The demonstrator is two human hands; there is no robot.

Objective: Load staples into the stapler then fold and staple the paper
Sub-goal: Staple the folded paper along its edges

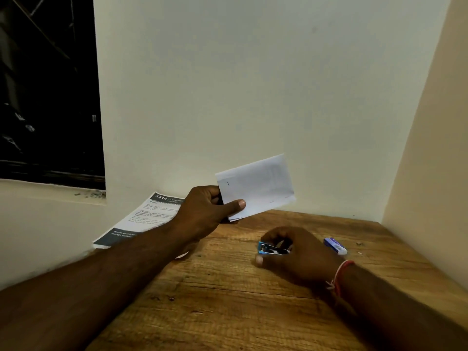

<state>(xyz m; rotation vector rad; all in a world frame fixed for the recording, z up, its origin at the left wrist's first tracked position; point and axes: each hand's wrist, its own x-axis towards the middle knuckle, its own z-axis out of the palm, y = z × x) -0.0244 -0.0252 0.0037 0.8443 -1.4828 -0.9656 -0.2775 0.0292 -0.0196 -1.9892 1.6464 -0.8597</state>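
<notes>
While left hand [205,211] lifts folded paper [255,186] | right hand [298,254] grips stapler [272,249]

Wooden table [228,300] with visible grain beneath the hands, printed sheet [141,219] headed 3414 lying behind the left forearm, dark window [48,92] up left, pale wall [253,84] beyond both hands, red thread bracelet [340,276] at the right wrist

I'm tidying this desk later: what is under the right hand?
Under the right hand lies a small blue stapler on the wooden table; its front end shows, while the fingers cover its rear. Anything else beneath the palm is hidden.
</notes>
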